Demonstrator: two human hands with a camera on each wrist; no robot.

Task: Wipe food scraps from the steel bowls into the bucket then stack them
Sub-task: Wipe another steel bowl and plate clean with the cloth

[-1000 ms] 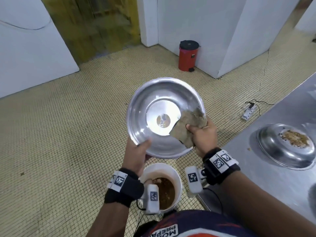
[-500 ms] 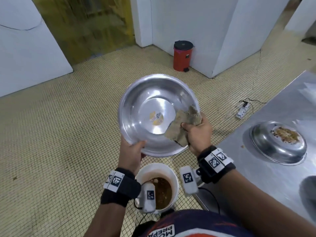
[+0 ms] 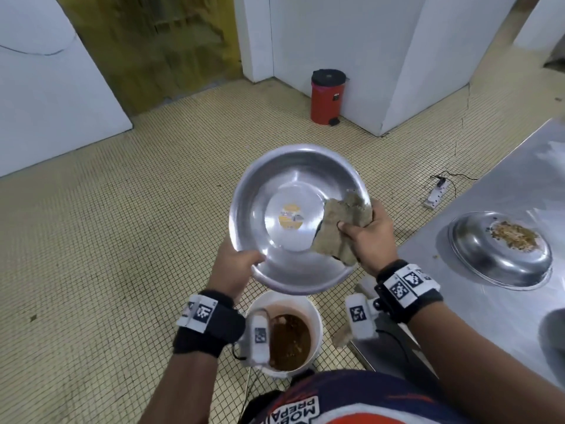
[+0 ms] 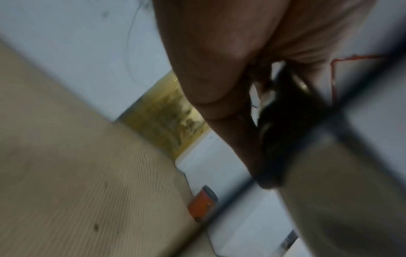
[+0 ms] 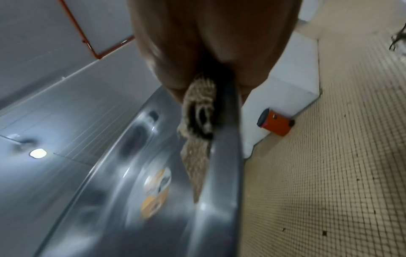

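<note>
I hold a steel bowl (image 3: 284, 191) tilted toward me above a white bucket (image 3: 315, 313) of brown scraps. My left hand (image 3: 237, 267) grips its near left rim, thumb inside. A round yellow sticker (image 3: 291, 216) marks the bowl's bottom. My right hand (image 3: 363, 237) grips a brown-grey cloth (image 3: 339, 228) against the bowl's right inner wall and rim. In the right wrist view the cloth (image 5: 197, 139) lies on the bowl (image 5: 153, 156) beside the rim. A second steel bowl (image 3: 489, 261) with food scraps sits on the steel counter (image 3: 458, 316) at right.
A red pedal bin (image 3: 327, 97) stands by the white wall at the back. A power strip (image 3: 435, 194) with a cable lies on the yellow tiled floor (image 3: 122, 240) near the counter's far end. A yellow strip curtain (image 3: 153, 44) hangs at the back left.
The bowl has turned in my hands, bringing the yellow sticker into view at its bottom. The cloth stays at the right rim, shifted only slightly.
</note>
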